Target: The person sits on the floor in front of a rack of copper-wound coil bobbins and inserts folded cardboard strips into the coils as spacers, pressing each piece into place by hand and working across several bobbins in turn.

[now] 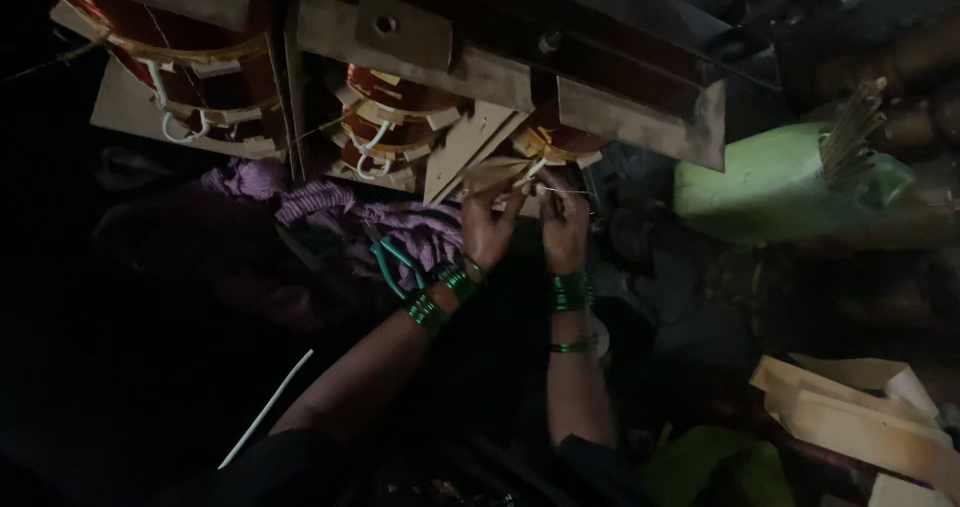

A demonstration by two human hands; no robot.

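Note:
Both my hands reach up to a red copper-wound coil (556, 143) set in a grey metal frame (520, 72). My left hand (490, 229) pinches a pale insulating paper strip (500, 175) at the coil's lower edge. My right hand (565, 229) pinches a thin wire or white sleeve end (541, 168) beside it. Green bangles circle both wrists. Two more red coils (395, 117) (190, 62) with white sleeved leads sit to the left in the same frame.
Purple cloth (330, 212) lies under the coils, with green-handled scissors (392, 263) on it. A green bag holding thin sticks (775, 182) stands at right. Pale paper or wood strips (850, 417) pile at lower right. A white rod (268, 407) lies lower left. Surroundings are dark.

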